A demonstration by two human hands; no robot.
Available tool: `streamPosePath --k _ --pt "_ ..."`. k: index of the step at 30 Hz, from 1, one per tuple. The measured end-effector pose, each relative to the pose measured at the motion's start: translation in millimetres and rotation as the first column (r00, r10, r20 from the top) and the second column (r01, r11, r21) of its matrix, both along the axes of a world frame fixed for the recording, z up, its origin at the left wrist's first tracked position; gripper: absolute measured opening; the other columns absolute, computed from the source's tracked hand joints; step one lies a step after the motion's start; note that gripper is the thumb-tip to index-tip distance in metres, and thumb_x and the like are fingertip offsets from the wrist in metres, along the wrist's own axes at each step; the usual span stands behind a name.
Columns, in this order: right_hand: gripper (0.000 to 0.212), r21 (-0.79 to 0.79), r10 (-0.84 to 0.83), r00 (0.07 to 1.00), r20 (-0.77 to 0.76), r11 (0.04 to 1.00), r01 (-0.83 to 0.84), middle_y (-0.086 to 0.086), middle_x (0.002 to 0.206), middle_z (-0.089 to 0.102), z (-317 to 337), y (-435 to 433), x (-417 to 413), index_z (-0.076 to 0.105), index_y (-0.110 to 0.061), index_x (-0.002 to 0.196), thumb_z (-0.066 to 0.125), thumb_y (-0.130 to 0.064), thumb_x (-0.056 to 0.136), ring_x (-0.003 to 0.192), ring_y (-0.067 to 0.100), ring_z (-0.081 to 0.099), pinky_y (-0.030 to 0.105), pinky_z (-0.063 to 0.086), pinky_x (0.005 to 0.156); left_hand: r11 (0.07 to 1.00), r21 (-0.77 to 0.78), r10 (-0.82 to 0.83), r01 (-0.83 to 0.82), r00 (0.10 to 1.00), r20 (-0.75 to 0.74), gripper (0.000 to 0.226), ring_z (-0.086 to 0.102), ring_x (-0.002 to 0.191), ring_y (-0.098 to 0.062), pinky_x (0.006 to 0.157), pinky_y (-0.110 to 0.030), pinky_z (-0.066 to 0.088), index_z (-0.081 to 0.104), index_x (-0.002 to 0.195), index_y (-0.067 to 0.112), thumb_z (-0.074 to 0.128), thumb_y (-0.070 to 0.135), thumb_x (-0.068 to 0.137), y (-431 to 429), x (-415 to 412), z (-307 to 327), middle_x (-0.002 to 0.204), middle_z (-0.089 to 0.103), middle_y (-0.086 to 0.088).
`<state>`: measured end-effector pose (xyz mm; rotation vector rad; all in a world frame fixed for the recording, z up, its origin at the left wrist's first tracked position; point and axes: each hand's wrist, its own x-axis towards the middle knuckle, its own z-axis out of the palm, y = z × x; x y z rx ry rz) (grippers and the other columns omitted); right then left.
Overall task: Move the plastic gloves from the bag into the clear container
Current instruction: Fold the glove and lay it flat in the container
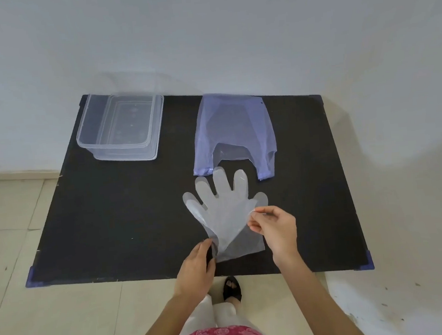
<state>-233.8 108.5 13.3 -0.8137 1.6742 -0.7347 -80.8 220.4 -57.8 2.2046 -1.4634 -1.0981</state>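
A thin translucent plastic glove (224,207) lies spread near the front of the black table (112,217), its fingers pointing away from me. My left hand (198,267) pinches the glove's cuff at its near left corner. My right hand (274,229) pinches the glove's right edge by the thumb side. Behind the glove lies a flat blue plastic bag (234,128), its handles toward me; something pale shows through it at its mouth. The clear container (121,129) stands open and empty at the table's back left.
The table stands against a white wall, with blue caps on its front corners (34,278). Tiled floor surrounds it. My foot in a black shoe (231,288) shows just under the front edge.
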Motion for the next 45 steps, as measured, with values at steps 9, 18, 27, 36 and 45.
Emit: streamPosePath --k 9,18,27,36,45 --pt "0.012 -0.154 0.094 0.991 0.096 0.985 -0.079 0.002 0.078 0.075 50.2 -26.8 21.9 0.071 -0.014 0.095 0.073 -0.011 0.083 0.073 0.016 0.075 0.024 0.061 0.067 0.965 0.02 0.261 -0.263 0.944 -0.203 0.047 0.061 0.11 -0.014 0.088 -0.024 0.052 0.037 0.136 0.03 0.056 0.028 0.093 -26.2 -4.5 29.5 0.128 0.058 0.005" --pt "0.017 -0.284 0.194 0.975 0.109 0.946 -0.157 0.005 0.083 0.076 83.0 -51.0 28.0 0.07 -0.016 0.099 0.074 -0.014 0.082 0.075 0.019 0.075 0.035 0.062 0.076 0.833 -0.143 0.399 -0.535 0.758 -0.516 0.03 0.071 0.068 -0.014 0.065 -0.024 0.059 0.065 0.12 0.02 0.059 0.017 0.091 -64.1 2.6 88.1 0.081 0.075 0.0" --pt "0.024 -0.26 0.25 0.943 0.221 0.947 -0.19 0.012 0.09 0.074 89.8 -54.4 13.7 0.065 -0.013 0.112 0.066 -0.011 0.088 0.075 0.023 0.075 0.032 0.062 0.074 0.747 -0.217 0.48 -0.629 0.736 -0.477 0.016 0.072 0.066 -0.016 0.065 -0.034 0.061 0.075 0.094 0.025 0.061 0.019 0.09 -84.5 31.2 135.2 0.082 0.076 0.005" --pt "0.06 -0.178 0.56 0.824 0.088 0.822 -0.54 0.009 0.098 0.074 82.1 -63.0 46.7 0.045 -0.036 0.131 0.074 -0.016 0.082 0.077 0.021 0.074 0.028 0.062 0.071 0.746 -0.31 0.466 -0.589 0.795 -0.388 0.017 0.072 0.065 -0.01 0.064 -0.023 0.058 0.076 0.094 0.02 0.059 0.021 0.092 -91.0 68.0 174.2 0.075 0.076 0.007" --pt "0.013 -0.332 0.523 0.85 0.053 0.813 -0.479 0.013 0.085 0.076 104.1 -100.9 106.0 0.071 -0.012 0.101 0.067 -0.015 0.088 0.061 0.016 0.071 0.02 0.055 0.056 0.803 -0.274 0.422 -0.529 0.83 -0.365 0.017 0.072 0.063 -0.017 0.067 -0.032 0.058 0.075 0.085 0.017 0.06 0.017 0.09 -96.0 135.5 183.8 0.073 0.077 0.004"
